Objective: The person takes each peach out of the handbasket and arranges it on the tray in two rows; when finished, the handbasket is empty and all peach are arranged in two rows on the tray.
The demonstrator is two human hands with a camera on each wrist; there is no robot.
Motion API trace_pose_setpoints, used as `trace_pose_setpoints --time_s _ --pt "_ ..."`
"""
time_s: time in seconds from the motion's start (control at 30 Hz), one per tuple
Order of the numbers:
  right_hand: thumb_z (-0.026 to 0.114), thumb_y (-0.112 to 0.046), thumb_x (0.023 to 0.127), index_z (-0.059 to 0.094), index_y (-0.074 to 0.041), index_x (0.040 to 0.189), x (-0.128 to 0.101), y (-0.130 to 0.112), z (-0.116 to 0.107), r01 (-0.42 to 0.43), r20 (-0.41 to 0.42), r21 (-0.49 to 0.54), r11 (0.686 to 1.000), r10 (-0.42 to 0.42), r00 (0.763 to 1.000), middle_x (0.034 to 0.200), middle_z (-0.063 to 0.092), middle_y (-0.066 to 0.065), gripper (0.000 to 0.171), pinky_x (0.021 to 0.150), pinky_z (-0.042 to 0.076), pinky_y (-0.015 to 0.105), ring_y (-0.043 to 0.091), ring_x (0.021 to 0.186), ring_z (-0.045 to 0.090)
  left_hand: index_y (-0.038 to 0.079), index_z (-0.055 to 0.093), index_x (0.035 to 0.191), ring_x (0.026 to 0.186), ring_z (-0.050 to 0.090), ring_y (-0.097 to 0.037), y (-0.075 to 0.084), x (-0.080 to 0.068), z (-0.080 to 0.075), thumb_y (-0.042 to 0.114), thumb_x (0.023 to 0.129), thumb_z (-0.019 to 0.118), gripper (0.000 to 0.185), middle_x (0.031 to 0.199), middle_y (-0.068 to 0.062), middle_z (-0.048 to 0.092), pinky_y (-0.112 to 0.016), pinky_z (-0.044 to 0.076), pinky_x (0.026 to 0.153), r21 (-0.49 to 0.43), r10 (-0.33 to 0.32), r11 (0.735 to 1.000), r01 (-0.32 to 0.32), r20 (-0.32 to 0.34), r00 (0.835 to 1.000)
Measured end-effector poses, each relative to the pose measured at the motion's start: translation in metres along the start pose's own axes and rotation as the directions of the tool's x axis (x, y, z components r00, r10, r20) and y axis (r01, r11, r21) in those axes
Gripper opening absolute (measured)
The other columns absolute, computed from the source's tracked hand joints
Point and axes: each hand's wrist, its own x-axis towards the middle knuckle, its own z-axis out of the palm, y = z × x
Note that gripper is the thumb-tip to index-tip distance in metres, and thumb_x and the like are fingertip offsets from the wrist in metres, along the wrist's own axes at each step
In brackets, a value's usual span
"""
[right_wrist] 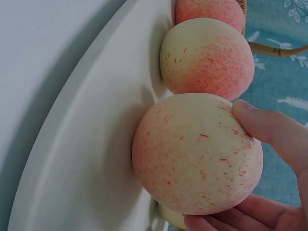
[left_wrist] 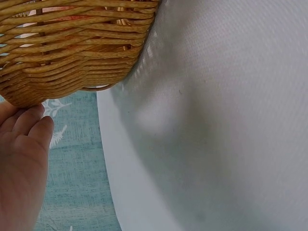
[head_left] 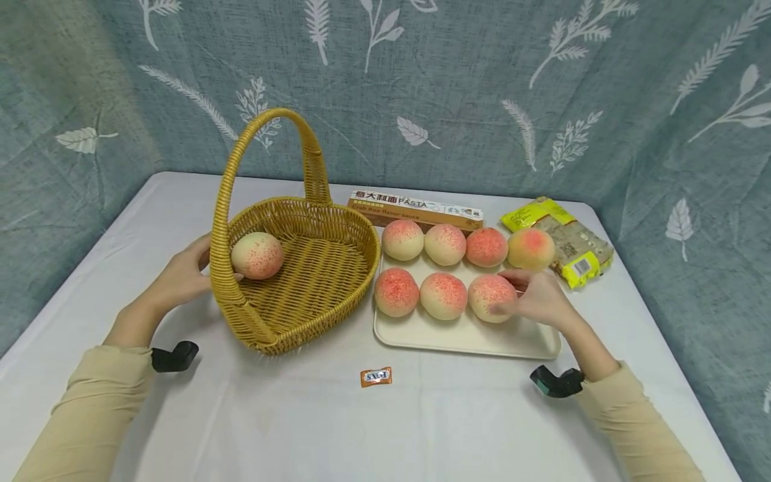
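Observation:
My left hand (head_left: 183, 274) grips the left side of a woven basket (head_left: 343, 294) with a tall handle, its fingertips right against the wicker (left_wrist: 77, 53) in the left wrist view. A single pale pink peach (head_left: 258, 256) lies inside the basket near that hand. On the cream tray (head_left: 458, 340), my right hand (head_left: 539, 298) holds the rightmost peach (head_left: 489, 298) of the front row. The right wrist view has the thumb on one side of this peach (right_wrist: 197, 154) and fingers on the other. A neighbouring front-row peach (right_wrist: 207, 58) sits just beyond it.
Several more peaches (head_left: 445, 244) line the tray's back row. Behind stands a pasta box (head_left: 415, 209); a yellow-and-clear food bag (head_left: 566, 241) lies at the back right. A small orange-wrapped sweet (head_left: 376, 377) rests in front of the tray. A patterned curtain (head_left: 421, 87) hangs behind the table.

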Motion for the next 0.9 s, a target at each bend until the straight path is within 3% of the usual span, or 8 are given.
trace_pose_setpoints --time_s 0.33,0.6,0.77,0.9 --pt "0.078 -0.017 0.080 0.049 0.013 0.134 0.005 -0.012 -0.008 -0.014 0.101 -0.006 1.000 0.015 0.995 0.131 0.054 0.031 0.069 0.098 0.046 0.053 0.046 0.122 0.051 -0.004 0.020 0.152 0.136 0.023 -0.055 -0.001 0.002 0.001 0.017 0.080 0.074 0.092 0.151 -0.034 0.021 -0.063 0.023 0.110 0.027 0.006 1.000 -0.006 -0.010 1.000" --pt "0.077 -0.010 0.083 0.040 0.015 0.140 0.014 -0.032 -0.028 0.033 0.054 0.121 0.992 -0.040 0.998 0.143 0.041 0.031 0.072 0.106 0.039 0.049 0.045 0.131 0.042 -0.004 0.019 0.153 0.139 0.019 -0.053 -0.002 0.003 0.002 0.017 0.079 0.076 0.095 0.154 -0.033 0.018 -0.062 0.021 0.111 0.021 0.001 1.000 -0.001 -0.021 1.000" --pt "0.077 -0.016 0.084 0.044 0.009 0.141 0.022 -0.054 -0.031 0.061 0.033 0.108 0.992 -0.065 0.997 0.143 0.045 0.025 0.070 0.105 0.041 0.048 0.041 0.130 0.045 -0.003 0.016 0.153 0.139 0.019 -0.053 -0.002 0.003 0.002 0.018 0.080 0.076 0.097 0.154 -0.033 0.017 -0.062 0.021 0.111 0.025 -0.003 1.000 0.003 -0.019 1.000" --pt "0.075 -0.017 0.086 0.044 0.005 0.143 0.033 -0.075 -0.027 0.071 0.049 0.171 0.983 -0.080 0.996 0.145 0.045 0.022 0.069 0.107 0.039 0.044 0.037 0.133 0.044 -0.004 0.016 0.153 0.139 0.019 -0.053 -0.002 0.002 0.002 0.017 0.079 0.076 0.097 0.153 -0.034 0.017 -0.063 0.021 0.111 0.026 0.002 1.000 -0.002 -0.022 1.000"
